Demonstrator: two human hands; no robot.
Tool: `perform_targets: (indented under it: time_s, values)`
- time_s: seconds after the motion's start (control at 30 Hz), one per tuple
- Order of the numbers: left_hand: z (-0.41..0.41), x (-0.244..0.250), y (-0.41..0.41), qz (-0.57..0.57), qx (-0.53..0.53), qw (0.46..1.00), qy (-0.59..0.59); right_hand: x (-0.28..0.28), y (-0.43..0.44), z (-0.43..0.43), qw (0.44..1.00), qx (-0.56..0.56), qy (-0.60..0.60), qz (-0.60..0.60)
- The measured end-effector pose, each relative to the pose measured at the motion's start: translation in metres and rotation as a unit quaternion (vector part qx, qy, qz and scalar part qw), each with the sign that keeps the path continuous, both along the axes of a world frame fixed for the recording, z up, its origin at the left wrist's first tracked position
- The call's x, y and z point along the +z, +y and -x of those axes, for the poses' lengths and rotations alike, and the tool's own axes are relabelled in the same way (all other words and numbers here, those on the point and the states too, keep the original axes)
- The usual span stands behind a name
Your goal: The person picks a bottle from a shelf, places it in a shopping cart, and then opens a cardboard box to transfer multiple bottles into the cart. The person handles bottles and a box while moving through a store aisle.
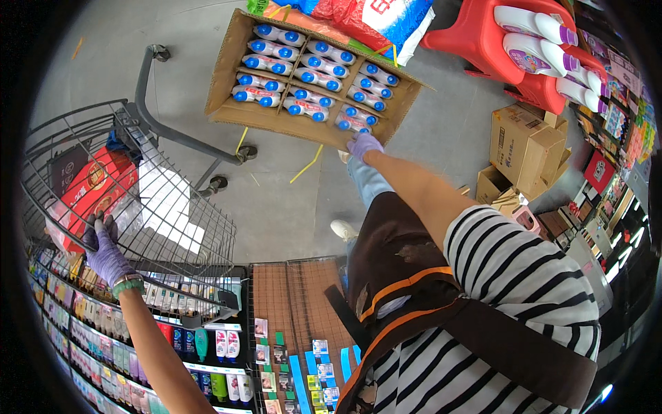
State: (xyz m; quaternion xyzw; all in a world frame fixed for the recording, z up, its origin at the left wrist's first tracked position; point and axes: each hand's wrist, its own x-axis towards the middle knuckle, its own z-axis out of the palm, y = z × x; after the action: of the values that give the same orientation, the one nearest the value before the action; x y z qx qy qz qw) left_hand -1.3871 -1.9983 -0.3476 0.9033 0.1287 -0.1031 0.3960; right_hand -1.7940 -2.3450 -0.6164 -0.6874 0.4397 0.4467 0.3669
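Note:
My left hand [106, 252], in a purple glove with grey fingertips, grips the rim of a wire shopping cart [181, 227] at the left. Inside the cart lie a red box [98, 178], clear plastic wrap and white sheets of paper [163, 194]. My right hand [365, 146], also gloved, holds the near edge of an open cardboard carton [289, 127]. Its fingertips reach over the rim, beside the closest bottles. Cardboard dividers split the carton into compartments of plastic bottles [315, 77] with blue caps, lying in rows.
Red plastic stools [476, 36] bearing white bottles with purple caps [538, 54] stand at the upper right. Cardboard boxes [522, 150] sit below them. Large plastic packages [372, 23] lie behind the carton. Shelves of toiletries [201, 344] and a mesh display rack [295, 305] line the near side.

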Motion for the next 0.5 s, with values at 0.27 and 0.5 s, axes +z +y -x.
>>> perform_targets:
  time_s: [0.27, 0.5]
  values:
    - [-0.004, 0.001, 0.005, -0.021, 0.020, 0.999, 0.015, 0.000, 0.010, 0.009, 0.998, 0.014, 0.018, 0.057]
    - [0.004, 0.006, -0.008, -0.008, 0.014, 1.000, 0.014, 0.004, 0.003, -0.002, 0.998, 0.021, 0.036, 0.036]
